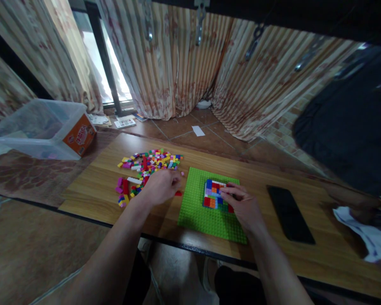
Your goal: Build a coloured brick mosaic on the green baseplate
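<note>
A green studded baseplate [193,212] lies on the wooden table, bearing a low block of coloured toy bricks [212,195] in red, blue, orange, white and purple. My right hand [243,204] is over the block's right side, thumb and fingers closed in a pinch on a brick there; the fingers hide part of the block. Left of the baseplate, my left hand [163,185] hovers by a loose brick pile [155,161]. Its fingers are curled together, and what they hold, if anything, is hidden. Beside this hand lies a red brick [178,193].
A black flat slab [290,214] lies right of the baseplate, with white paper [365,233] at the table's right end. On the left stands a clear plastic bin [41,127] with an orange label. Curtains [178,63] hang behind the table [95,186].
</note>
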Demonstrator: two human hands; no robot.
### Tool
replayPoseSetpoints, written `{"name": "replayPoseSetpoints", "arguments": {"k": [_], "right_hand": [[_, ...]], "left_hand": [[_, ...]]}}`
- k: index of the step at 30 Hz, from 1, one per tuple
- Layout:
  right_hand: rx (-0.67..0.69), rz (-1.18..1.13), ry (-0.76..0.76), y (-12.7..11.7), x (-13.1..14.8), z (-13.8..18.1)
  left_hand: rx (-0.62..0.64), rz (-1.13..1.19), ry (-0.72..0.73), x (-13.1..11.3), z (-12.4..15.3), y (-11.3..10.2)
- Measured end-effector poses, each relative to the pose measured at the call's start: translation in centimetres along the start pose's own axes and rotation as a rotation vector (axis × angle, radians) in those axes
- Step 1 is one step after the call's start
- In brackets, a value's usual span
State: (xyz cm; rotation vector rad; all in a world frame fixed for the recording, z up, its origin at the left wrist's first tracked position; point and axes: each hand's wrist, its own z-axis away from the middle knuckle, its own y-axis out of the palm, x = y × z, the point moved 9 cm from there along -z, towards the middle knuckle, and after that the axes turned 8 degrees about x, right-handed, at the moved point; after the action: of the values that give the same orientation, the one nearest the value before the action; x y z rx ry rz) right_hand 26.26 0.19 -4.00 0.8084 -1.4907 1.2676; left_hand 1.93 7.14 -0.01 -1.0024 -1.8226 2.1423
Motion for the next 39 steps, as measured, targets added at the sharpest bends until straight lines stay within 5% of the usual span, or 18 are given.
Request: {"name": "replayPoseSetpoints", "arguments": {"k": [29, 39], "right_hand": [[-0.034, -0.015, 0.028, 0.3, -0.6, 0.0], [-0.010, -0.212, 0.082, -0.2, -1.3, 0.1]], "left_hand": [[0.001, 0.048, 0.007, -0.1, -0.2, -0.1], [-0.015, 0.051, -0.002, 0.0, -0.2, -0.2]]}}
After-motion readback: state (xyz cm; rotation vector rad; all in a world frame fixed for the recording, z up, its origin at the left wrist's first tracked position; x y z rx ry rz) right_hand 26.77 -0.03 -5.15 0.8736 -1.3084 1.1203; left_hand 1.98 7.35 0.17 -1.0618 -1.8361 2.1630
